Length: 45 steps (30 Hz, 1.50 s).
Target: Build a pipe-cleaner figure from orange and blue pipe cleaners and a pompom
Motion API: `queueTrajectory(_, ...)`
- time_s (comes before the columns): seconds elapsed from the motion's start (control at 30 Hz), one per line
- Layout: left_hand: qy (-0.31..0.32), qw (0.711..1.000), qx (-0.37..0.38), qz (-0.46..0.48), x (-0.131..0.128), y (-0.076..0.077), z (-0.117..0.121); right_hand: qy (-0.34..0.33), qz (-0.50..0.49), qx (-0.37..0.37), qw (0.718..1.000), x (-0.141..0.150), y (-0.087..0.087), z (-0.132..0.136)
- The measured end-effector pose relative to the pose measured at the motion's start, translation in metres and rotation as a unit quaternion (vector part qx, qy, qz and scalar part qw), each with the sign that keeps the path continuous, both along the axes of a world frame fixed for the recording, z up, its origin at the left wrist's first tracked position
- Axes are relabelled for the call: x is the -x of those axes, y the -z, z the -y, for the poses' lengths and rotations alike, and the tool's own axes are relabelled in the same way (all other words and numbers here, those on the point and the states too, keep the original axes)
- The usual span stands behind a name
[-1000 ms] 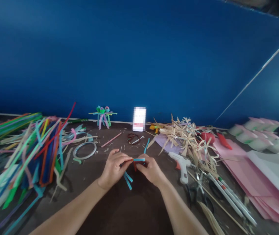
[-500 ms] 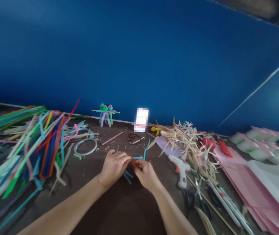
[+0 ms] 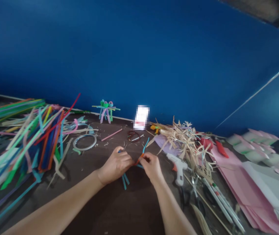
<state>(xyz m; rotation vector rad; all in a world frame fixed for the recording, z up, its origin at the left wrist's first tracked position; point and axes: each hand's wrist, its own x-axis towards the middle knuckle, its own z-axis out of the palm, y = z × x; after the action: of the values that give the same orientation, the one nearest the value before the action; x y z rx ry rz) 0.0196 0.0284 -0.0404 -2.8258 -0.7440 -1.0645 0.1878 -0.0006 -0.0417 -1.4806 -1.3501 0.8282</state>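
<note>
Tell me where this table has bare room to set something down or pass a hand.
The tabletop is barest just below the left hand and right hand; a smaller patch lies between the coloured strips and that left hand. It's crowded among those strips and at right around dried straw, a glue gun and pink paper sheets.

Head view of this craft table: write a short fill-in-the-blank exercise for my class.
1. The left hand and right hand both grip pipe cleaners coloured teal and ____.
2. A white hot glue gun lies to the ____ of the hands.
3. A small pipe-cleaner figure stands against a ____ wall.

Missing words: orange; right; blue.
</note>
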Motion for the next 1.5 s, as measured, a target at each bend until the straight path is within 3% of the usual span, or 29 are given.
queueTrajectory(0.1, 0.041, 0.999, 0.011, -0.020, 0.002, -0.003, 0.004, 0.003, -0.148, 0.102, 0.984, 0.002, 0.002, -0.001)
queueTrajectory(0.17, 0.043, 0.999, 0.009, -0.004, 0.003, -0.002, 0.005, -0.005, -0.182, 0.147, 0.972, 0.003, 0.003, -0.001)
queueTrajectory(0.37, -0.030, 0.998, 0.019, 0.056, 0.002, 0.007, 0.000, -0.030, -0.238, 0.191, 0.952, 0.000, 0.006, -0.002)
queueTrajectory(0.47, -0.061, 0.996, 0.037, 0.050, 0.001, 0.007, -0.004, -0.047, -0.246, 0.171, 0.953, 0.001, 0.008, -0.002)
queueTrajectory(0.63, -0.055, 0.997, 0.042, 0.023, 0.001, 0.005, -0.004, -0.038, -0.139, 0.109, 0.983, 0.007, 0.014, -0.002)
queueTrajectory(0.77, -0.057, 0.992, 0.002, 0.114, 0.005, 0.000, 0.002, 0.012, -0.161, 0.093, 0.982, 0.007, 0.015, -0.004)
queueTrajectory(0.83, -0.012, 0.987, -0.001, 0.160, 0.007, -0.002, 0.007, 0.039, -0.175, 0.084, 0.980, 0.004, 0.013, -0.006)
queueTrajectory(0.93, 0.086, 0.987, 0.056, 0.123, 0.006, -0.003, 0.015, 0.091, -0.196, 0.026, 0.976, 0.001, 0.012, -0.008)
queueTrajectory(1.03, 0.071, 0.976, 0.194, 0.071, -0.003, 0.002, 0.017, 0.133, -0.219, -0.056, 0.965, 0.001, 0.013, -0.008)
queueTrajectory(1.1, 0.012, 0.939, 0.325, 0.115, -0.012, 0.007, 0.014, 0.136, -0.223, -0.089, 0.961, 0.003, 0.014, -0.007)
queueTrajectory(1.17, -0.025, 0.861, 0.461, 0.212, -0.018, 0.010, 0.009, 0.129, -0.221, -0.101, 0.961, 0.006, 0.015, -0.006)
queueTrajectory(1.23, -0.006, 0.774, 0.550, 0.314, -0.022, 0.010, 0.005, 0.117, -0.193, -0.096, 0.969, 0.010, 0.014, -0.004)
queueTrajectory(1.3, 0.021, 0.714, 0.578, 0.395, -0.023, 0.009, 0.001, 0.088, -0.135, -0.092, 0.983, 0.015, 0.013, -0.002)
queueTrajectory(1.4, 0.011, 0.667, 0.585, 0.461, -0.022, 0.009, -0.002, 0.032, -0.045, -0.093, 0.994, 0.021, 0.013, -0.001)
queueTrajectory(1.5, -0.004, 0.617, 0.617, 0.489, -0.020, 0.013, -0.006, 0.006, -0.015, -0.074, 0.997, 0.026, 0.013, 0.000)
